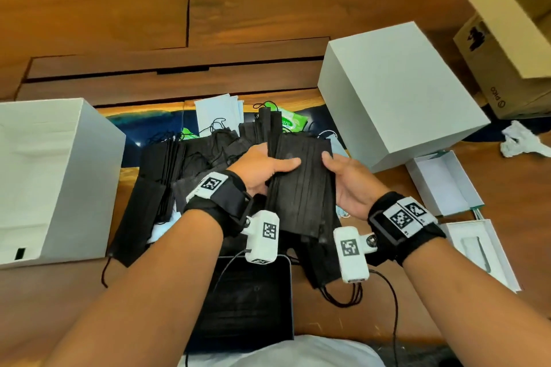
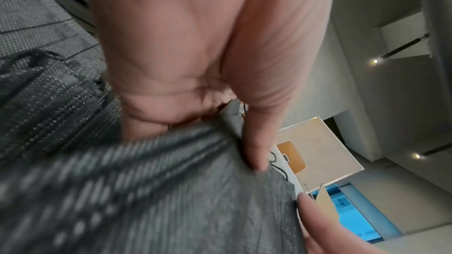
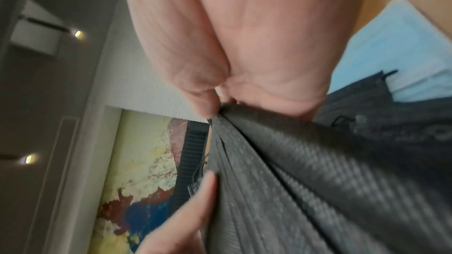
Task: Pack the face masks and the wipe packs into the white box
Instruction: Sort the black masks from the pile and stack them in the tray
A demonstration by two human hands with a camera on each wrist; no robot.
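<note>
**Stack of black masks in both hands, packing barely begun**

The wooden desk [image 1: 268,9] is carrying everything. On it, at nine o'clock, the open white box [image 1: 59,182] is standing upright, its inside looking bare as far as the head view shows; at two o'clock a second white box [image 1: 399,92] is lying closed side up, probably the lid. Between them, from ten to twelve o'clock, loose black masks [image 1: 167,164] are sprawling in a heap, with pale blue masks [image 1: 217,113] and green wipe packs [image 1: 289,122] peeking out behind.

At the centre, the black mask stack [image 1: 301,185] is being held up off the heap. The left hand [image 1: 262,170] is gripping its left edge, thumb lying over the top and fingers [image 2: 254,142] curled beneath. The right hand [image 1: 348,182] is clamping the right edge the same way, thumb on top.

Judging from this, the person is squaring up a first bundle: nothing seems packed yet, and the remaining masks and all wipe packs are waiting.
</note>
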